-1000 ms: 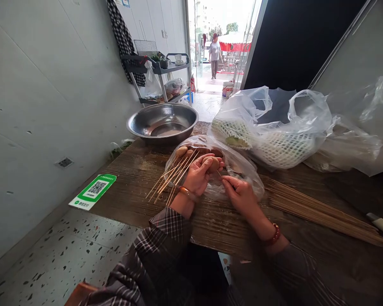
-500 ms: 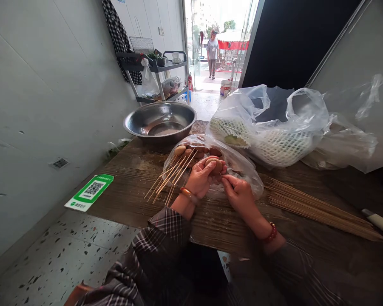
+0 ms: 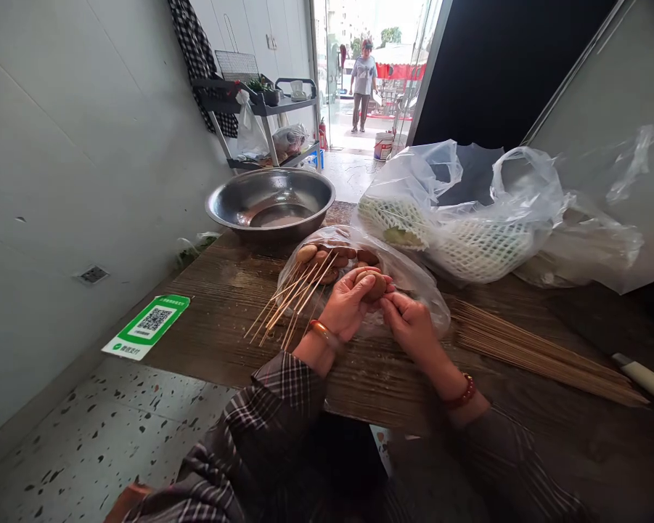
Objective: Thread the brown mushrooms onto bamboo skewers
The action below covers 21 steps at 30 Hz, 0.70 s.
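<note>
My left hand [image 3: 345, 305] is closed around a round brown mushroom [image 3: 375, 285], its thumb resting across the cap. Close against it, my right hand [image 3: 408, 318] is closed in a pinch at the mushroom's lower edge. Whatever lies between those right fingertips is too small to make out. Both hands are over an open clear plastic bag [image 3: 414, 280] holding more brown mushrooms [image 3: 327, 260]. Several thin bamboo skewers [image 3: 288, 309] lean on the bag's left side, their upper ends among the mushrooms. A bundle of loose skewers [image 3: 544, 352] lies right of my right hand.
A wide steel basin [image 3: 272, 225] stands at the table's back left. Bags of produce in white foam netting [image 3: 479, 250] fill the back right. A green QR code card [image 3: 149, 327] lies at the left edge, a pale-handled knife [image 3: 650, 379] at far right. Someone [image 3: 363, 87] stands in the doorway.
The mushroom has turned slightly and moved a little right in my left hand. My right fingertips have closed in against it. The person at the doorway has come nearer.
</note>
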Each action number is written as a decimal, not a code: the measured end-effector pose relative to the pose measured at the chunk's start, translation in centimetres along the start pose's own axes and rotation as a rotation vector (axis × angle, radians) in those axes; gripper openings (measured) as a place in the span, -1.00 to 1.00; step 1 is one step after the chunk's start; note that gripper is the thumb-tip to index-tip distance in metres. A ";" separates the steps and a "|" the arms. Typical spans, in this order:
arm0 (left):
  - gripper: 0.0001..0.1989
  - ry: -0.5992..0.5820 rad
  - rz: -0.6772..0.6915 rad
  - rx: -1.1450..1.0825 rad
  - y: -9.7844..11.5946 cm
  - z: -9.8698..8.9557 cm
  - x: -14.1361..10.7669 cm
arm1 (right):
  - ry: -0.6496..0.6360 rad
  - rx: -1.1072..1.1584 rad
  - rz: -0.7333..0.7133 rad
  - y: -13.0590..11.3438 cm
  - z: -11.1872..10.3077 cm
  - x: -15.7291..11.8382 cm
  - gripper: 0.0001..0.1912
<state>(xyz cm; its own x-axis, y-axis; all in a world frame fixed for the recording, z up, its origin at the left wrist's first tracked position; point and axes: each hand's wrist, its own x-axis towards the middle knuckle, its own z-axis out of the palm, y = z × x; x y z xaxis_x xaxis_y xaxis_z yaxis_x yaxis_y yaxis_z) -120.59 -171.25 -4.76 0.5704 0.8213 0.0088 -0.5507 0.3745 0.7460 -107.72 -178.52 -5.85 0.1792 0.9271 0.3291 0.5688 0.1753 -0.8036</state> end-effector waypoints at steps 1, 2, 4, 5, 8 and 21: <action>-0.53 0.012 0.005 0.011 0.2 -0.1 0.1 | -0.017 0.022 0.014 -0.1 0.0 0.0 -0.67; -0.53 0.026 0.016 0.017 0.3 -0.2 0.2 | -0.029 0.041 0.024 -0.1 0.0 0.1 -0.68; -0.52 0.063 0.056 0.012 0.8 -0.5 0.4 | -0.039 0.062 0.033 -0.2 0.1 0.1 -0.69; -0.51 0.080 0.073 0.007 1.0 -0.7 0.5 | -0.036 0.071 0.036 -0.3 0.2 0.0 -0.70; -0.49 0.098 0.071 0.003 1.5 -0.9 0.8 | -0.038 0.148 0.068 -0.4 0.8 -0.1 -0.68; -0.67 0.026 0.062 0.084 0.1 -0.1 0.8 | 0.017 0.190 0.088 -0.1 1.6 -0.1 -0.69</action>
<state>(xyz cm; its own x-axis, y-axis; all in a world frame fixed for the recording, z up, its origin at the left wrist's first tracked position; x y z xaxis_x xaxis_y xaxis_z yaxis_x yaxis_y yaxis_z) -120.20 -170.56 -4.75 0.5202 0.8531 0.0397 -0.5304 0.2863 0.7980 -109.11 -178.12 -6.59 0.2363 0.9360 0.2608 0.3889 0.1549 -0.9082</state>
